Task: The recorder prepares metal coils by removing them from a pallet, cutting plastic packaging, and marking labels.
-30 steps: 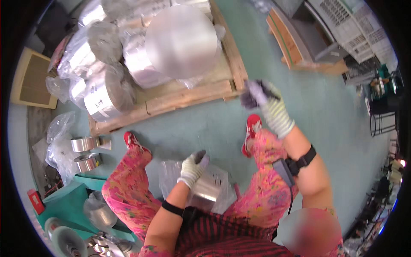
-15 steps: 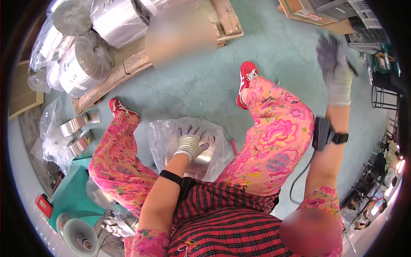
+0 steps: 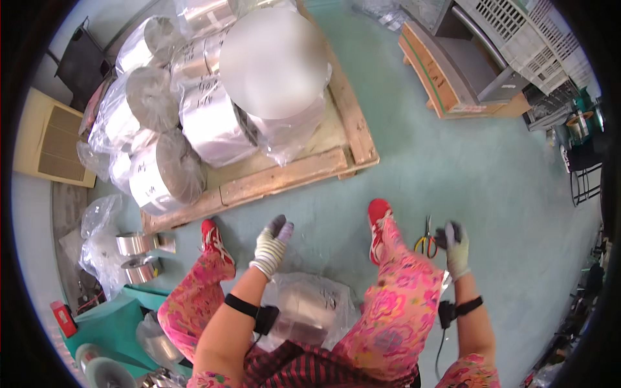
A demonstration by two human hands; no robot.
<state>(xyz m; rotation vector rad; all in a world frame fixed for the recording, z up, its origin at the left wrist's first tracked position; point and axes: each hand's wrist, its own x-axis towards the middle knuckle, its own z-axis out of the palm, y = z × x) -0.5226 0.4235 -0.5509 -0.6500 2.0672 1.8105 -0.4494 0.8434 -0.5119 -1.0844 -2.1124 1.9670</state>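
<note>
My left hand [image 3: 272,249], in a striped glove with dark fingertips, hangs above the floor with its fingers bent together. Whatever it may hold is hidden. Below it, between my legs, a shiny metal roll [image 3: 304,312] lies in loose clear plastic [image 3: 346,297], apart from the hand. My right hand [image 3: 455,246], gloved the same way, is beside my right knee with curled fingers. Nothing in its grasp can be made out. Just left of its fingertips lies a plier-like hand tool [image 3: 427,244] with yellow and red handles, on the floor.
A wooden pallet [image 3: 278,178] ahead left carries several plastic-wrapped metal rolls [image 3: 217,123]; a blurred patch covers part of it. Two small metal rolls [image 3: 139,268] stand at left by a green machine [image 3: 119,326]. Far right are a wooden crate [image 3: 427,71] and white plastic crates [image 3: 517,42].
My left hand has lifted off the wrapped roll and its fingers have closed together. My right hand has come down from its outstretched place to beside the hand tool. The view has shifted forward.
</note>
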